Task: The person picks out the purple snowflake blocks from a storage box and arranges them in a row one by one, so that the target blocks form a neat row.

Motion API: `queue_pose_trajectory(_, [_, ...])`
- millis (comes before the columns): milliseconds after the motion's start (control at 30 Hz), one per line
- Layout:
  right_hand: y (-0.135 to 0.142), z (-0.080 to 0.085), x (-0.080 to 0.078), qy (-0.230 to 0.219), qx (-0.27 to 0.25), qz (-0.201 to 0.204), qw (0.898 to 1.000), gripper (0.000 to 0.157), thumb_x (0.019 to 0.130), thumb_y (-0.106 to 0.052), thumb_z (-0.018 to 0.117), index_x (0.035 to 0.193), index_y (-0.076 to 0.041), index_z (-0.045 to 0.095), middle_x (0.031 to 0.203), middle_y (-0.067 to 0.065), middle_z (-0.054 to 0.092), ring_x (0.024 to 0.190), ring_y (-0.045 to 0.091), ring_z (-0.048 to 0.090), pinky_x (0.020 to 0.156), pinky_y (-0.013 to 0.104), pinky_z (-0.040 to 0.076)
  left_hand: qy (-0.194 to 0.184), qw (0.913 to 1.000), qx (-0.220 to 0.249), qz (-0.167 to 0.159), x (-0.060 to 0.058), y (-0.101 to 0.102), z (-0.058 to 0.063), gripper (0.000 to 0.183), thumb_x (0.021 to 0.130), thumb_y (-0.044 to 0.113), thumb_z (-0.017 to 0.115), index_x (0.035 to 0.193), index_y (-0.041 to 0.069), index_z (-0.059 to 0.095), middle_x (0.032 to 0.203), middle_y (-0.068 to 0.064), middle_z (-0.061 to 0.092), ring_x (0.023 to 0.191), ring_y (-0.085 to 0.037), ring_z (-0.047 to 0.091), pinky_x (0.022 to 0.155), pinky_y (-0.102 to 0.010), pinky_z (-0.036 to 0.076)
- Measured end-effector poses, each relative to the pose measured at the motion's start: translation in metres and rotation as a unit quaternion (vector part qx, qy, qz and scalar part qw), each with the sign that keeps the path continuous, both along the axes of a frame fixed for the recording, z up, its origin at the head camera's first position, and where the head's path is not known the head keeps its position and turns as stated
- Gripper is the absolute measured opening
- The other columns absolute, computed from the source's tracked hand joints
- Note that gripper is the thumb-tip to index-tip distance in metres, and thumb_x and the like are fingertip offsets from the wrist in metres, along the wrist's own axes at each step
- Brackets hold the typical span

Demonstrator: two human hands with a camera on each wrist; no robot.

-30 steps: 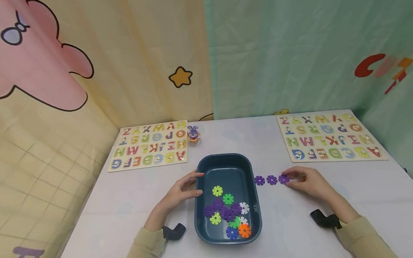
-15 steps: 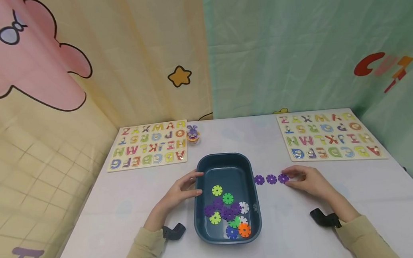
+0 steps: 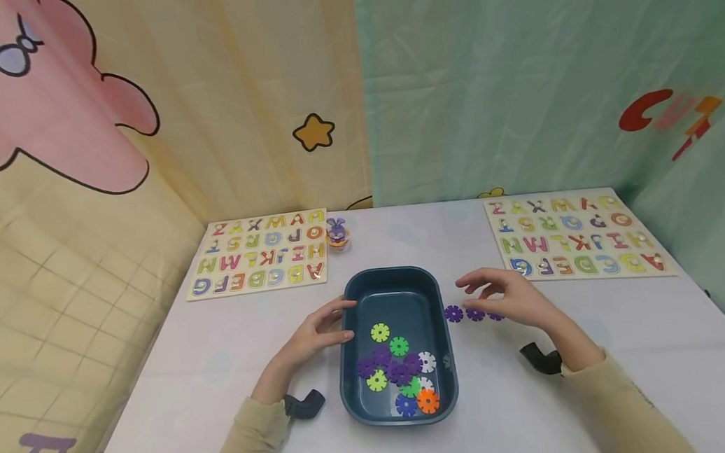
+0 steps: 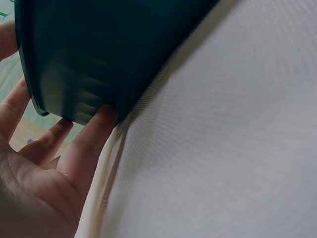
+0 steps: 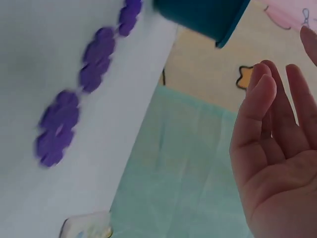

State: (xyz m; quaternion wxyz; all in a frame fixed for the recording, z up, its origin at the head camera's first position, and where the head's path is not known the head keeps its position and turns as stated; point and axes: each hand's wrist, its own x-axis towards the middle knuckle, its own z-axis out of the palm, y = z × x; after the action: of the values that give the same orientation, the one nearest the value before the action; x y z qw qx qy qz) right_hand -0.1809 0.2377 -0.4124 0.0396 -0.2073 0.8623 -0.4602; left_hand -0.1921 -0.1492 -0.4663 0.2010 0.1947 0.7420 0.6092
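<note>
A dark teal plastic tub [image 3: 400, 307] stands mid-table with several flower-shaped notched discs inside, among them yellow-green, green, white, blue, orange [image 3: 428, 401] and a purple cluster [image 3: 400, 372]. My left hand [image 3: 310, 337] touches the tub's left side; in the left wrist view its fingers [image 4: 89, 139] lie extended against the outer wall [image 4: 74, 59]. To the tub's right, 3 purple discs [image 3: 453, 314] form a row on the table. Over that row my right hand [image 3: 519, 298] hovers with loosely bent fingers, holding nothing, and partly hides two discs. The right wrist view shows the same purple discs [image 5: 58, 128] apart from that hand.
Wooden alphabet boards lie at the back left [image 3: 257, 255] and back right [image 3: 580, 236]. A small purple rabbit figure [image 3: 337, 235] stands beside the left board. Printed curtains [image 3: 454, 87] hang behind the white table [image 3: 234, 376].
My right hand has let go of the rightmost purple disc, lifted, and moved left toward the tub. The left hand stays at the tub's side.
</note>
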Motion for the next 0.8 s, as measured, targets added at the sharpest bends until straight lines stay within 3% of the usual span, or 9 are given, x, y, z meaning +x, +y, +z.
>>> queue_pose_trajectory(167, [-0.038, 0.015, -0.005, -0.011, -0.017, 0.131, 0.991, 0.033, 0.082, -0.020, 0.074, 0.112, -0.009, 0.066, 0.106, 0.007, 0.066, 0.090, 0.028, 0.061, 0.072, 0.034, 0.055, -0.003, 1.0000, 0.000, 0.001, 0.000, 0.000, -0.001, 0.054, 0.084, 0.016, 0.069, 0.135, 0.010, 0.050, 0.155, -0.011, 0.017, 0.137, -0.036, 0.024, 0.108, -0.054, 0.024])
queue_pose_trajectory(300, [-0.065, 0.017, -0.011, -0.017, -0.004, 0.237, 0.971, 0.032, 0.082, -0.023, 0.074, 0.109, -0.009, 0.067, 0.107, 0.006, 0.068, 0.092, 0.027, 0.061, 0.079, 0.039, 0.053, -0.005, 1.0000, -0.001, 0.002, 0.001, -0.001, 0.000, 0.055, 0.084, 0.016, 0.069, 0.135, 0.010, 0.049, 0.155, -0.011, 0.017, 0.137, -0.035, 0.024, 0.109, -0.054, 0.022])
queue_pose_trajectory(433, [-0.087, 0.012, -0.018, -0.028, 0.023, 0.320, 0.947, 0.032, 0.081, -0.027, 0.075, 0.107, -0.009, 0.068, 0.104, 0.006, 0.068, 0.089, 0.024, 0.062, 0.079, 0.036, 0.054, -0.003, 1.0000, 0.000, 0.000, 0.000, 0.000, 0.002, 0.056, 0.084, 0.016, 0.069, 0.135, 0.008, 0.048, 0.155, -0.012, 0.017, 0.137, -0.036, 0.025, 0.109, -0.054, 0.022])
queue_pose_trajectory(600, [-0.106, 0.002, -0.023, -0.038, 0.064, 0.372, 0.925, 0.032, 0.078, -0.023, 0.077, 0.106, -0.009, 0.069, 0.103, 0.000, 0.068, 0.092, 0.020, 0.062, 0.082, 0.029, 0.053, 0.002, 1.0000, -0.002, 0.000, -0.002, 0.000, 0.002, 0.055, 0.084, 0.018, 0.069, 0.135, 0.009, 0.049, 0.155, -0.012, 0.017, 0.137, -0.037, 0.025, 0.108, -0.056, 0.021])
queue_pose_trajectory(800, [-0.119, -0.009, -0.023, -0.040, 0.101, 0.394, 0.913, 0.031, 0.076, -0.021, 0.079, 0.105, -0.013, 0.070, 0.102, -0.011, 0.066, 0.094, 0.013, 0.061, 0.085, 0.026, 0.051, -0.005, 1.0000, -0.002, -0.004, -0.002, 0.000, -0.002, 0.056, 0.085, 0.018, 0.068, 0.136, 0.010, 0.048, 0.155, -0.011, 0.016, 0.137, -0.037, 0.023, 0.108, -0.057, 0.020])
